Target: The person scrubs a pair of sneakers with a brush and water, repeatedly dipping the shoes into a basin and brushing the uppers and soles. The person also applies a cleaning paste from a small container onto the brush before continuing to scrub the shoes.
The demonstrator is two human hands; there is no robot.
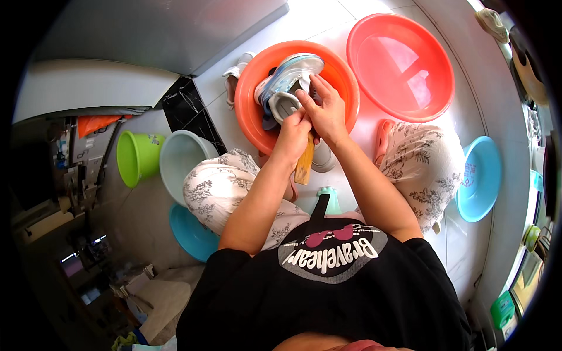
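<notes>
My left hand (293,135) is closed around a brush-like tool with a flat wooden handle (304,170), whose lower end sticks out towards me. Against it lies my right hand (328,109), thumb and forefinger stretched forward around the tool's dark far end; whether they grip it is hidden. Both hands are over the near rim of an orange plastic basin (246,118). Inside the basin, a blue and white sneaker (290,70) rests on its side. Another shoe with a pale grey lining (281,105) sits just beyond my left hand, partly covered.
A red basin (377,57) stands at the upper right. Light shoes (237,72) lie left of the orange basin, and a white shoe (324,158) is near my feet. Green (139,153) and pale blue (182,162) buckets are left, with blue basins (193,232) (483,180) on either side.
</notes>
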